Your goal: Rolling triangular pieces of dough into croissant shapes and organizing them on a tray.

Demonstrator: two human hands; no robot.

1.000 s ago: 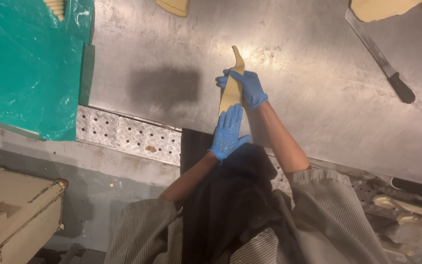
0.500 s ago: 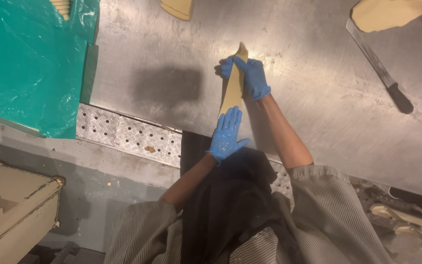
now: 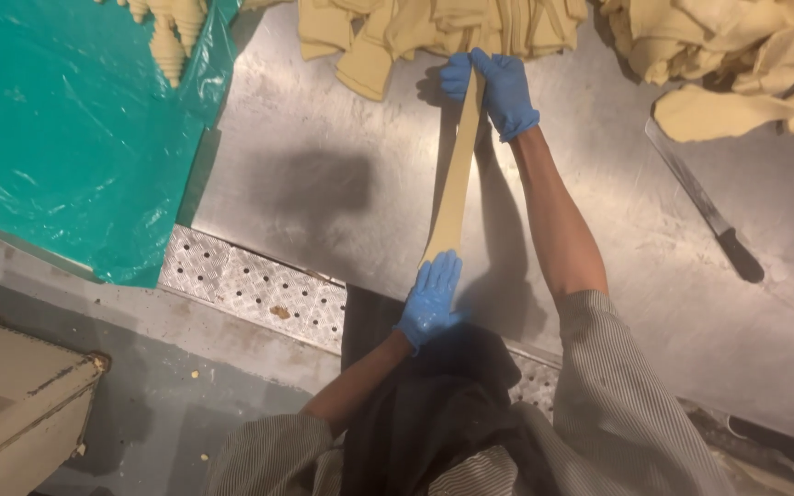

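Nearest to me, my left hand (image 3: 430,298) in its blue glove lies flat and open, fingers pressing the near end of a long dough strip (image 3: 457,179) down at the near edge of the steel table (image 3: 323,184). The dough strip runs straight away from that hand across the table, stretched thin and narrow. At its far end my right hand (image 3: 500,87), gloved blue too, is closed around the strip, fingers wrapped over the top of it. Right of the dough strip, well apart, a long knife (image 3: 705,211) lies on the table, black handle toward me. Left of the strip, a green plastic sheet (image 3: 66,129) covers the table's left part, with shaped dough pieces (image 3: 165,32) on its far edge. Beyond my right hand, a heap of cut dough (image 3: 434,28) piles along the table's far side.
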